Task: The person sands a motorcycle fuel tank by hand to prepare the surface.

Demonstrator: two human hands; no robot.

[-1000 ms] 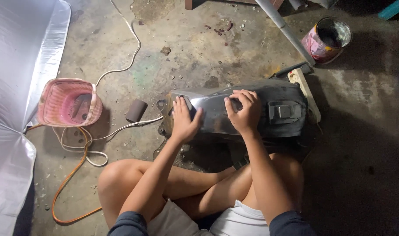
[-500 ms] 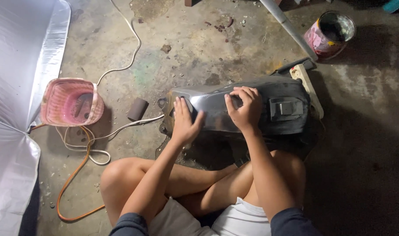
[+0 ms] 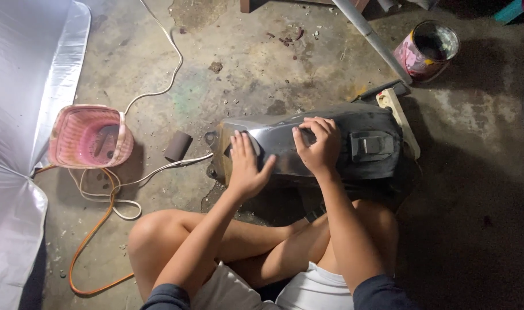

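A dark grey, glossy vehicle body panel lies on the concrete floor in front of my crossed legs. My left hand rests flat on its left end, fingers spread, holding nothing. My right hand presses on the panel's middle with bent fingers. Whether anything lies under those fingers is hidden. A rectangular latch fitting sits on the panel just right of my right hand.
A pink plastic basket stands at the left beside a silver sheet. A small brown roll lies by the panel. White cable and orange cable trail over the floor. A paint can, metal pipe and power strip are at the back right.
My left hand has slid slightly toward me across the panel. My right hand keeps its place on the panel.
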